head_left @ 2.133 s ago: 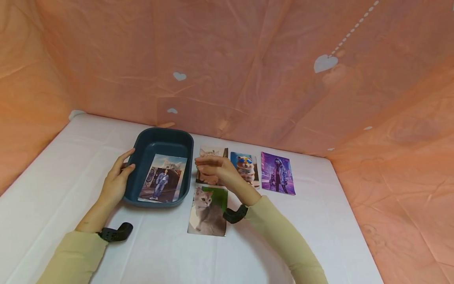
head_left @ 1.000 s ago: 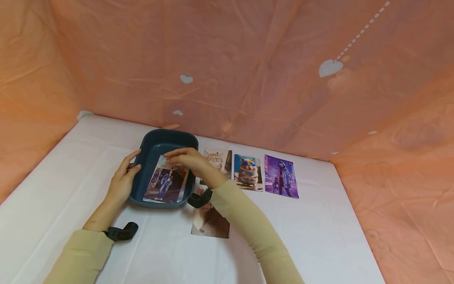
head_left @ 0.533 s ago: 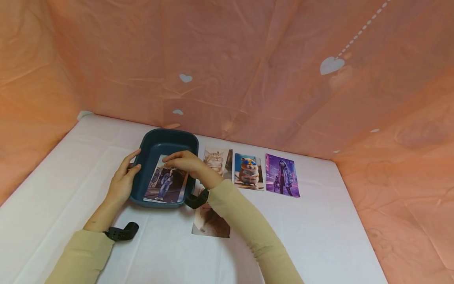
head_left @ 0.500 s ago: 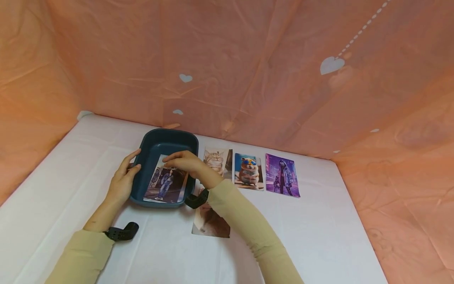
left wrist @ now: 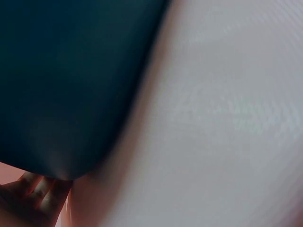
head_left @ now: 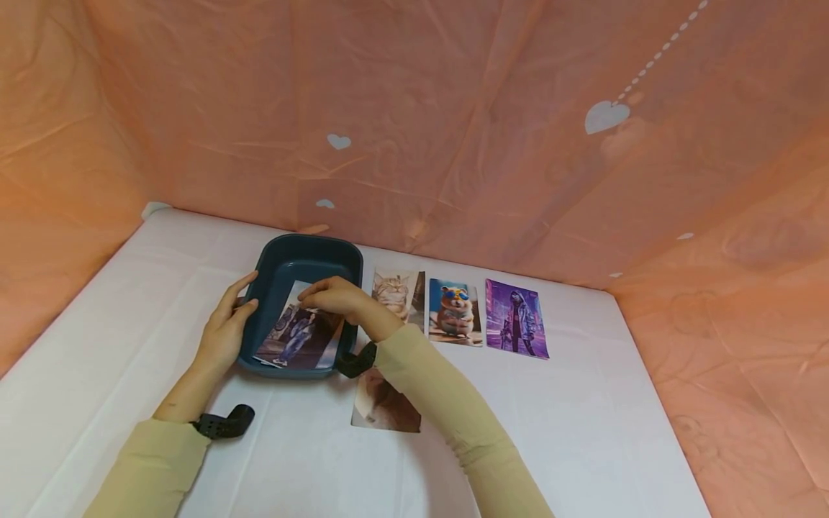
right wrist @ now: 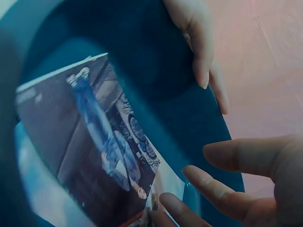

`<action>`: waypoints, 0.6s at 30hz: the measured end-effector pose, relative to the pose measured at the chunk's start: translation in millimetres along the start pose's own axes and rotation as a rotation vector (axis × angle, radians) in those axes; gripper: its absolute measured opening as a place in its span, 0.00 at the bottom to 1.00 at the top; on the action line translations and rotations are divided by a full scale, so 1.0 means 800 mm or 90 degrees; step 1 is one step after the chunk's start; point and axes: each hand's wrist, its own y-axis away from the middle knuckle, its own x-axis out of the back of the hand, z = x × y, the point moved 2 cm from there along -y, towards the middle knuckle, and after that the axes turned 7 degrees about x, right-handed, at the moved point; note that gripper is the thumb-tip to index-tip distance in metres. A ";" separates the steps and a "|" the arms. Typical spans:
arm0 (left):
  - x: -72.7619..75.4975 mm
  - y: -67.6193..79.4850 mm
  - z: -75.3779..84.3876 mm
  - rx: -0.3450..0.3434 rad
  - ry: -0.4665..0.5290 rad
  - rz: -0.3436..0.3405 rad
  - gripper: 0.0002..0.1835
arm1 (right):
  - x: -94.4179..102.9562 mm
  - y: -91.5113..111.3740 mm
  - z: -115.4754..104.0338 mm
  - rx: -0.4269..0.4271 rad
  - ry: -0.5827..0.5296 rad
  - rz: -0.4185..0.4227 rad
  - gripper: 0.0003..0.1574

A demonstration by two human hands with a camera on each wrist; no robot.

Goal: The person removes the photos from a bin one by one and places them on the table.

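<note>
A dark teal rectangular tray [head_left: 307, 269] stands on the white table. My left hand [head_left: 223, 332] holds its left side, the thumb at the rim; in the left wrist view fingers [left wrist: 40, 191] show beneath the tray's edge. Inside lies a small pile of photo cards. My right hand [head_left: 343, 298] reaches over the right rim and pinches the upper end of the top photo card [head_left: 294, 337], which pictures a person in blue clothes. In the right wrist view that photo card [right wrist: 94, 137] bows slightly and sits askew over a paler card [right wrist: 52, 189].
Right of the tray lie a cat photo [head_left: 393, 288], a photo of a hamster in sunglasses [head_left: 455, 313] and a purple figure photo [head_left: 517, 320]. Another cat photo [head_left: 387, 410] lies nearer, partly under the right forearm. Orange cloth [head_left: 453, 144] hangs behind the table.
My right hand has come from above the cat photo into the tray. Within the last half second the top photo card has turned, its lower end swinging left. The left hand stays on the tray.
</note>
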 end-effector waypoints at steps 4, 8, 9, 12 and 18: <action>0.001 -0.001 0.002 0.008 -0.005 -0.001 0.26 | -0.002 -0.001 -0.001 0.003 -0.013 0.002 0.22; 0.002 -0.002 0.003 0.010 -0.006 -0.006 0.26 | -0.003 -0.001 -0.001 0.013 -0.013 0.004 0.21; 0.002 -0.001 0.003 0.009 -0.006 -0.006 0.26 | -0.003 -0.001 0.000 0.014 -0.012 0.007 0.20; 0.002 0.000 0.004 0.006 -0.011 -0.002 0.26 | -0.002 0.000 0.001 0.013 -0.039 0.016 0.18; 0.001 0.001 0.004 0.013 -0.015 -0.002 0.26 | -0.003 0.002 0.003 0.012 -0.099 0.014 0.15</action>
